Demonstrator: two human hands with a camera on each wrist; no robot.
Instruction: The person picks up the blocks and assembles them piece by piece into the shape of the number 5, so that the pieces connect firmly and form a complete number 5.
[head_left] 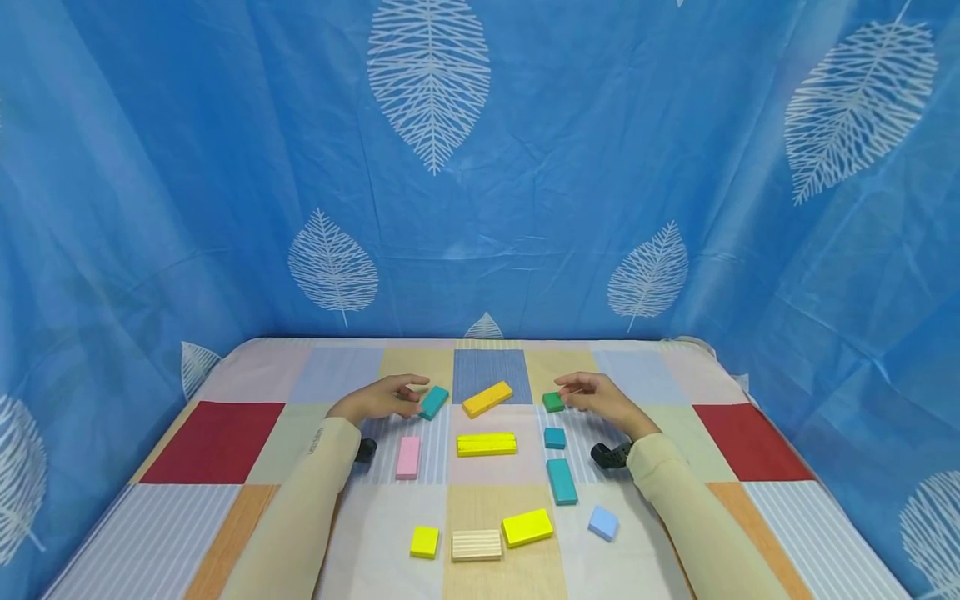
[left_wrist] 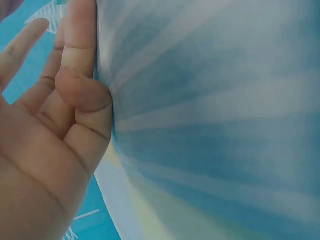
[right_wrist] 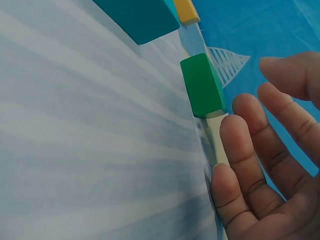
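Note:
My left hand is at the far left of the blocks, fingers loosely bent. Its fingertips are right at the near left edge of a slanted teal block. The left wrist view shows its palm and fingers low along the cloth. On the other side, my right hand has relaxed, spread fingers and grips nothing. A small green block lies just off its fingertips; in the right wrist view the green block stands beyond them. Nearer me are a small teal block and a longer teal block.
Between the hands lie an orange block and a yellow block. A pink block is at left. Closer are a yellow square, a ridged wooden block, another yellow block and a light blue square. Blue curtains surround the table.

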